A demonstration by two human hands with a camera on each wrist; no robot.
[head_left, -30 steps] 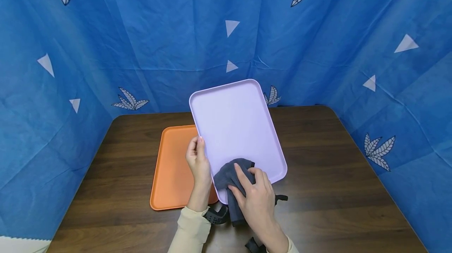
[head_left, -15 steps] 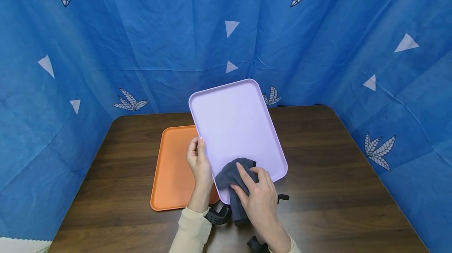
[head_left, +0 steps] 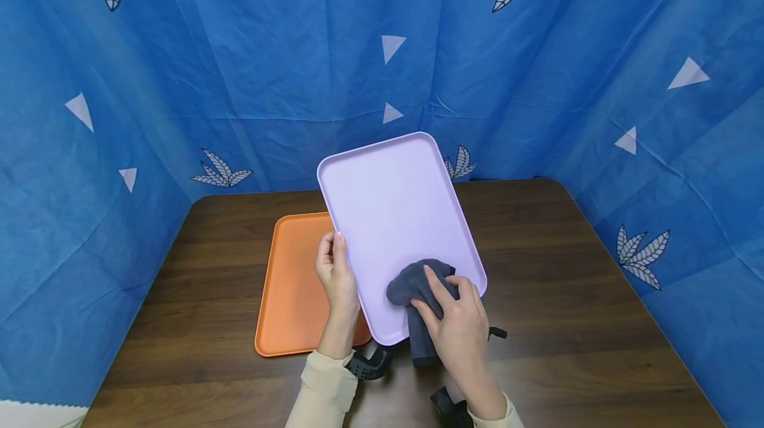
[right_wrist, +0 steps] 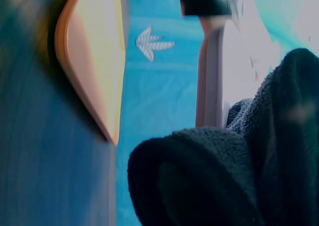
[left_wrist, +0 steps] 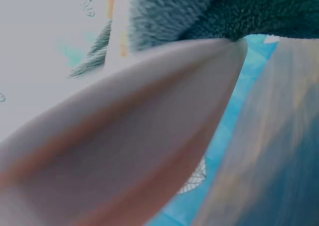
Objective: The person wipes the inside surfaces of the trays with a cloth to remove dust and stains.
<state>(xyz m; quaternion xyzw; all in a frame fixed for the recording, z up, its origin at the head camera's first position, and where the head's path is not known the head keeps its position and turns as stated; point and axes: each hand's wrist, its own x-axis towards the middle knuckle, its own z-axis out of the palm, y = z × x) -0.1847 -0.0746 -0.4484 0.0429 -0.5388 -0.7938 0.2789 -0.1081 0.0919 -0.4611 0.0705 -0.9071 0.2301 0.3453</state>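
Cloth (head_left: 408,286), right hand (head_left: 464,332) shifted rightward across lilac tray (head_left: 394,209).

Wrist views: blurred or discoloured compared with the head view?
Head: fairly sharp, lilac rectangular tray evenly lit; left wrist: foreground soft, upper left washed out; right wrist: dark grey fuzzy cloth shadowed, brown wooden tabletop blurred and cast blue.

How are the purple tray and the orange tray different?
The left hand holds the purple tray up at a tilt; the orange tray lies flat on the table. The right hand holds a dark gray cloth against the purple tray; none shows on the orange tray. The purple tray partly hides the orange tray in the head view. Both have rounded corners and raised rims.
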